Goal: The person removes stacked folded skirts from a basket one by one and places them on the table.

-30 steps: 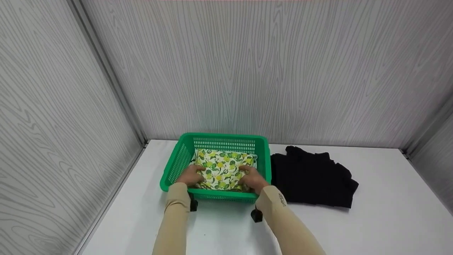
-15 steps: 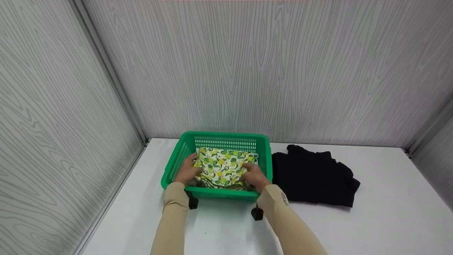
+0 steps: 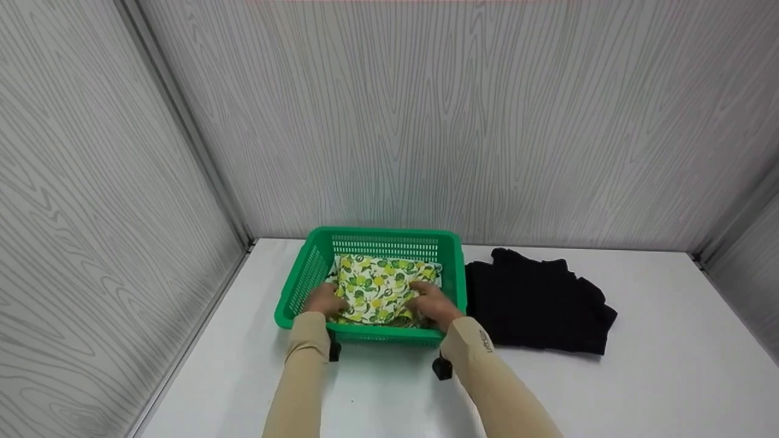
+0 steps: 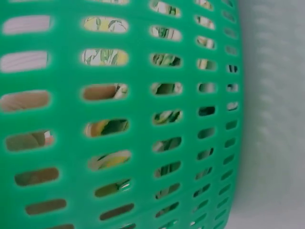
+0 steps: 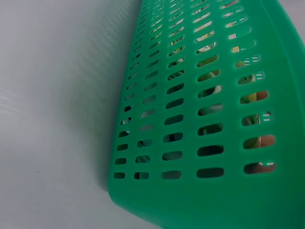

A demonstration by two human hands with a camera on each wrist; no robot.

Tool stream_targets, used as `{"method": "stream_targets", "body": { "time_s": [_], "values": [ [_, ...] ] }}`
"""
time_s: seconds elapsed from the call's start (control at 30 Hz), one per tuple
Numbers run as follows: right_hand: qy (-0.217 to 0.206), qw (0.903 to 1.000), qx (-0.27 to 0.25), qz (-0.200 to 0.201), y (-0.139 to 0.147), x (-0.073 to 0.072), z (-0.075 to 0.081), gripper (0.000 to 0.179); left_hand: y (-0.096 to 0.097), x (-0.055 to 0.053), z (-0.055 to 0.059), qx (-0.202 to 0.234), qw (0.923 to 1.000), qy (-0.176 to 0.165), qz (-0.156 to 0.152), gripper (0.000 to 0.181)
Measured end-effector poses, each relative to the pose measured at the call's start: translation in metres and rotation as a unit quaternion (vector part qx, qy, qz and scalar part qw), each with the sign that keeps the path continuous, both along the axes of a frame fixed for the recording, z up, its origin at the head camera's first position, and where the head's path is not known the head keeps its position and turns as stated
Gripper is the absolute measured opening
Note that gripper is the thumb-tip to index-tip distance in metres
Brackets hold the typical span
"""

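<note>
A folded lemon-print cloth point(image 3: 380, 289) lies in the green plastic basket point(image 3: 389, 233), on top of another patterned cloth whose edge shows behind it. My left hand point(image 3: 324, 300) grips the cloth at its left edge, thumb toward the top; its other fingers are mostly hidden. On the opposite side my right hand point(image 3: 433, 303) holds the cloth near its right front, thumb and forefinger on its upper face. Both wrists reach over the front rim. The wrist views look at the slotted basket wall point(image 4: 143, 105), with bits of cloth and fingers behind the slots.
A black garment point(image 3: 541, 304) lies spread flat on the white table point(image 3: 389, 395), right beside the basket. Grey wood-grain panels point(image 3: 389, 121) rise behind the table and at both sides. The basket stands near the back panel.
My left hand reached forward along the cloth's left edge, then drew back toward the front. The cloth's front edge shifted slightly. My right hand stayed nearly in place, and the basket barely moved.
</note>
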State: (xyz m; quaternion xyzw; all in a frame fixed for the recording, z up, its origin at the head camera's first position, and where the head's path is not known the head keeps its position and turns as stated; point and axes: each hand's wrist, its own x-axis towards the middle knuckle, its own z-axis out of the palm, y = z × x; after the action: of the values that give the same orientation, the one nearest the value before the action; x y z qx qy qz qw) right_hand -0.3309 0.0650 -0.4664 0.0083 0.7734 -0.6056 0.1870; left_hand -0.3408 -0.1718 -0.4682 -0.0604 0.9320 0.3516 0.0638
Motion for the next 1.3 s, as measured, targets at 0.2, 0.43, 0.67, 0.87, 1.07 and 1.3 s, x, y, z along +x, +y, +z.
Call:
{"method": "stream_targets", "body": {
  "time_s": [0.2, 0.43, 0.67, 0.87, 1.07, 1.3],
  "values": [
    [0.004, 0.9995, 0.031, -0.004, -0.0009, -0.0008, -0.0020, 0.058, 0.0007, 0.0025, 0.0002, 0.001, 0.9999, 0.016, 0.002, 0.043],
    [0.019, 0.9984, 0.054, 0.001, -0.0025, -0.0037, -0.0019, 0.059, 0.0001, 0.0017, -0.0023, -0.007, 0.9981, 0.061, 0.003, 0.013],
    [0.010, 0.9984, 0.055, 0.003, -0.0026, -0.0045, -0.0030, 0.060, 0.0012, 0.0015, -0.0060, 0.000, 0.9965, 0.082, -0.016, 0.047],
    [0.018, 0.9991, 0.035, 0.015, -0.0020, -0.0017, -0.0055, 0.058, -0.0005, 0.0004, -0.0076, 0.004, 0.9984, 0.046, -0.032, 0.036],
    [0.013, 0.9988, 0.044, 0.014, -0.0033, -0.0007, -0.0053, 0.059, -0.0012, 0.0014, -0.0066, -0.008, 0.9996, 0.017, -0.022, 0.010],
    [0.002, 0.9987, 0.051, 0.003, -0.0022, -0.0031, -0.0051, 0.056, 0.0018, 0.0010, -0.0051, -0.014, 0.9984, 0.045, -0.030, 0.045]
  ]
}}
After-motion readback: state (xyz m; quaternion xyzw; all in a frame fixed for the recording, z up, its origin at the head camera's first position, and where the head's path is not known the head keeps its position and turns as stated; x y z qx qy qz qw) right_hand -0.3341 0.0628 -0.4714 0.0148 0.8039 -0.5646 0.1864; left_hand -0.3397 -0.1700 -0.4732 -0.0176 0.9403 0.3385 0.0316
